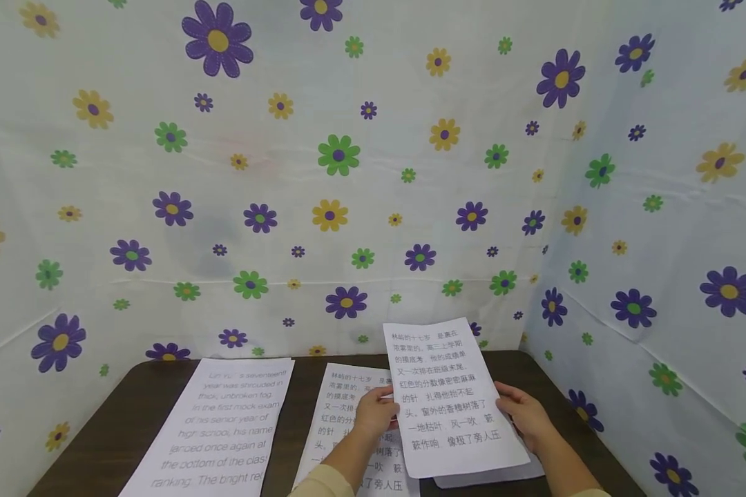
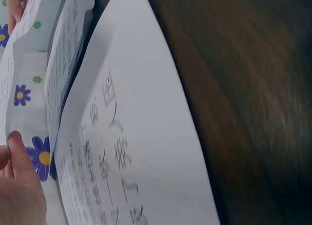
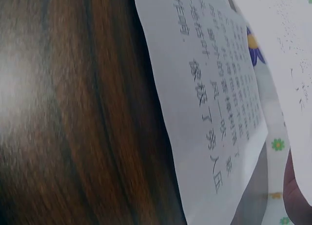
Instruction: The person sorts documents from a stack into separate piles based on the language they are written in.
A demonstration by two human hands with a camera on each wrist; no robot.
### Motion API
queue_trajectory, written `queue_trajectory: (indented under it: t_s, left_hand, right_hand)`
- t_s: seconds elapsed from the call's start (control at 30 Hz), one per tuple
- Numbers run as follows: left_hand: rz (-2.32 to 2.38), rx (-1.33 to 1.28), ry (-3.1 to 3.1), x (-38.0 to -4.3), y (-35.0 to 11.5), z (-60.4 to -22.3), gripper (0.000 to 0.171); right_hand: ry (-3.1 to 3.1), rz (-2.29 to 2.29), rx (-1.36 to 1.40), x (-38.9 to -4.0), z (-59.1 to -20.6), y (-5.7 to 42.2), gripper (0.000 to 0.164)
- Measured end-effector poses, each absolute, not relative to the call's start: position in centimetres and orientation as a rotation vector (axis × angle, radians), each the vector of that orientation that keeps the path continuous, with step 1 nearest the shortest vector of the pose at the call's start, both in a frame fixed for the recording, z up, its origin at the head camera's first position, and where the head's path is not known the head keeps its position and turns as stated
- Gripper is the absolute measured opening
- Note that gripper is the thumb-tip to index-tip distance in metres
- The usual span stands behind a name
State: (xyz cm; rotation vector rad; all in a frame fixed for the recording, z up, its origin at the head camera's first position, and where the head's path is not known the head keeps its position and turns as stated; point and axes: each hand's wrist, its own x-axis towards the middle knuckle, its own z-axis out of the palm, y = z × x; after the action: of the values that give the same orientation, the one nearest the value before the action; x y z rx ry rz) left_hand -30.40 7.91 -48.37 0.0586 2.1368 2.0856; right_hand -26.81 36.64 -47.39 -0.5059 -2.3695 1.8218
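A printed sheet of paper (image 1: 441,407) with Chinese text is held up, tilted toward me, between both hands. My left hand (image 1: 376,414) pinches its left edge; in the left wrist view that hand (image 2: 22,196) shows thumb and fingers on the paper's edge. On the opposite side my right hand (image 1: 531,421) grips the right edge, its thumb in front and other fingers largely hidden. Only a fingertip of the right hand (image 3: 297,198) appears in the right wrist view. Below the raised sheet lies another paper (image 1: 491,476), mostly covered in the head view.
Another Chinese-text sheet (image 1: 342,393) lies on the dark wooden table (image 1: 130,414), partly behind the left hand. Farther left lies an English-text sheet (image 1: 224,428) in larger print. A flower-patterned cloth (image 1: 398,145) hangs behind the table and along its sides.
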Motion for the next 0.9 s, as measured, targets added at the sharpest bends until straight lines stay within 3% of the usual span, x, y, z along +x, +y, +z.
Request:
queue_trajectory:
  t_s: [0.9]
  left_hand:
    - [1.998,-0.03,2.209,-29.6,11.4,-49.7,0.043]
  right_hand:
    - [-2.418,1.667,-0.756,-26.1,-48.0,38.9,0.046]
